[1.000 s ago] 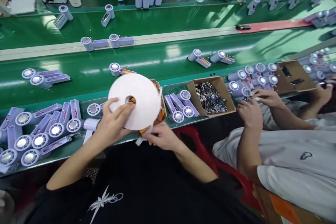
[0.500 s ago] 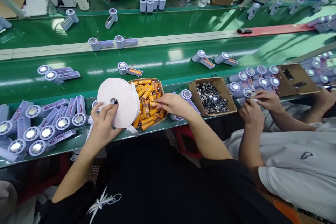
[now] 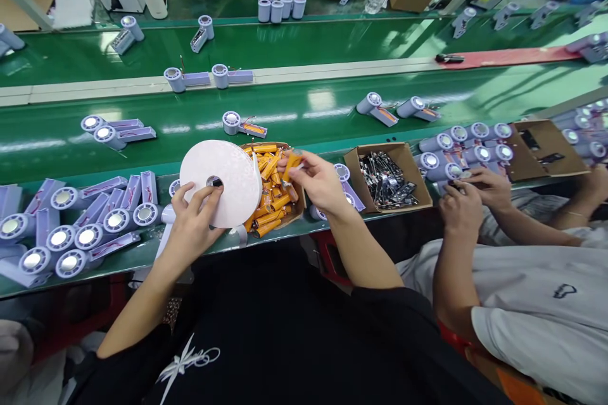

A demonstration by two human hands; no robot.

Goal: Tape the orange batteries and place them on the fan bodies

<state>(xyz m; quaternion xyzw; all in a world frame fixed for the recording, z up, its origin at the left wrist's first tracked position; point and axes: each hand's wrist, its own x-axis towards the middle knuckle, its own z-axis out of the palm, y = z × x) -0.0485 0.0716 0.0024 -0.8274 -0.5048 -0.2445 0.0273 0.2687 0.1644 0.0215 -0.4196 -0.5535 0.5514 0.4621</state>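
Observation:
My left hand (image 3: 196, 218) grips a large white roll of tape (image 3: 237, 180), its fingers over the near face at the core hole. The roll stands tilted in front of a cardboard box (image 3: 300, 207) full of orange battery cells (image 3: 270, 202). Above the right side of that box, my right hand (image 3: 319, 185) pinches one orange battery cell (image 3: 291, 166) between thumb and fingers. Just right of this hand lie lilac fan housings (image 3: 351, 193), partly hidden by it. More lilac housings (image 3: 88, 235) with round fan heads are crowded at the left.
A box of small black parts (image 3: 387, 180) stands right of my right hand. Beyond the bench runs a green conveyor (image 3: 304, 101) carrying several lilac housings. At the right, a co-worker's hands (image 3: 468, 196) work beside another cardboard box (image 3: 546, 149). Other people sit across the belt.
My right hand has lifted an orange battery cell from the box. My left hand stays on the tape roll. The view has shifted slightly.

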